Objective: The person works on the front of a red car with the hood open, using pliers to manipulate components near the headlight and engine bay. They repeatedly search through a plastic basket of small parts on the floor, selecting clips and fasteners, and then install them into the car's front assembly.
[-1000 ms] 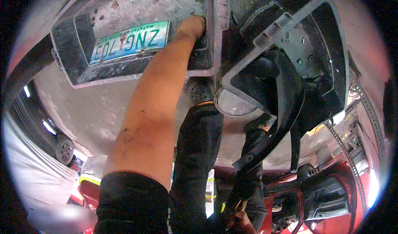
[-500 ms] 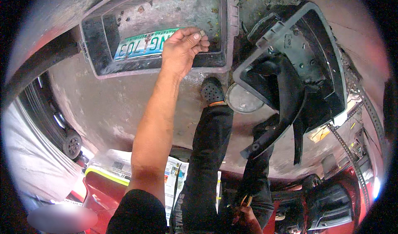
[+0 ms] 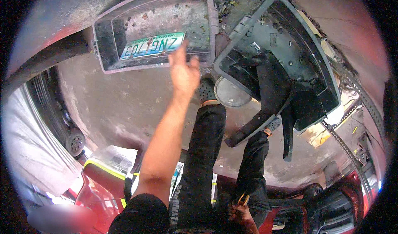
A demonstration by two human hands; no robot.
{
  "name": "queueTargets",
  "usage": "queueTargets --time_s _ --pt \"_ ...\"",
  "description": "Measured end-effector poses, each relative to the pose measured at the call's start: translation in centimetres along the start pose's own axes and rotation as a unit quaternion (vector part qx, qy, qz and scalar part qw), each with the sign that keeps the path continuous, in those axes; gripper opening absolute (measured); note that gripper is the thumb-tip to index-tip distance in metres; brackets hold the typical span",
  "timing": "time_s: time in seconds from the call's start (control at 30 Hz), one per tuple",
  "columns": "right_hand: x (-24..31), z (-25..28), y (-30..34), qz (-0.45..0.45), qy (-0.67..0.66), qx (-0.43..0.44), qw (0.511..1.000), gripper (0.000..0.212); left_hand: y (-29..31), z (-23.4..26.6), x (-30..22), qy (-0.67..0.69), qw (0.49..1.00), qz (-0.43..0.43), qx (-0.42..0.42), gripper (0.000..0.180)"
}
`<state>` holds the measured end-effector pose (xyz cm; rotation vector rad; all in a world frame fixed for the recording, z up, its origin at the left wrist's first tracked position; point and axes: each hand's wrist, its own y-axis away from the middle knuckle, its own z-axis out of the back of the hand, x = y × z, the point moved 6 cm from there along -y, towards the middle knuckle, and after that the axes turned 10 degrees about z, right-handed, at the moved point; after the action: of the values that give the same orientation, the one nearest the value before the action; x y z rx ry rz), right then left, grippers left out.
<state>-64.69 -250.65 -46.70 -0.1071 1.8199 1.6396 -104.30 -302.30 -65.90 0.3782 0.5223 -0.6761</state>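
My left hand [image 3: 185,74] is stretched out just over the near right rim of a dark plastic bin [image 3: 145,67]. Its fingers are spread and blurred by motion, and I make out nothing between them. Inside that bin, close to the fingertips, lies a white and green licence plate [image 3: 151,45], upside down to me. Low in the picture my right hand [image 3: 239,214] is closed around a tool with yellow-orange handles [image 3: 244,199], beside my right leg. The tool's working end is hidden, so its exact kind does not show.
To the right stands a second dark bin [image 3: 286,20], tilted, with curved black plastic parts [image 3: 273,82] hanging over its edge. A round lid [image 3: 232,92] lies beside my shoe. Perforated metal strips [image 3: 352,155] and a red panel [image 3: 97,192] flank the floor.
My left hand has drawn back from over the plate toward the bin's rim, and its pinch has opened. The small piece it pinched is no longer visible. The view has shifted slightly.
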Motion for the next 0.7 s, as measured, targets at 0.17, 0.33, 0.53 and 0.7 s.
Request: queueTargets --time_s 0.17,0.33,0.53,0.7 --pt "2.4 -2.5 2.5 0.078 0.038 0.014 0.996 0.028 11.9 -3.0 -10.1 -0.051 0.983 0.015 0.176 0.067" --pt "3.3 -0.7 3.3 0.155 0.058 -0.001 0.986 0.023 18.7 -9.3 -12.3 -0.175 0.897 0.135 0.382 0.098" --pt "3.0 3.4 1.8 0.174 0.033 0.088 0.98 0.014 20.9 -11.0 -10.7 -0.105 0.906 0.145 0.383 0.059" --pt "4.3 0.9 4.3 0.158 -0.009 0.059 0.986 0.015 18.7 -6.9 -8.2 -0.023 0.912 0.186 0.364 0.057"
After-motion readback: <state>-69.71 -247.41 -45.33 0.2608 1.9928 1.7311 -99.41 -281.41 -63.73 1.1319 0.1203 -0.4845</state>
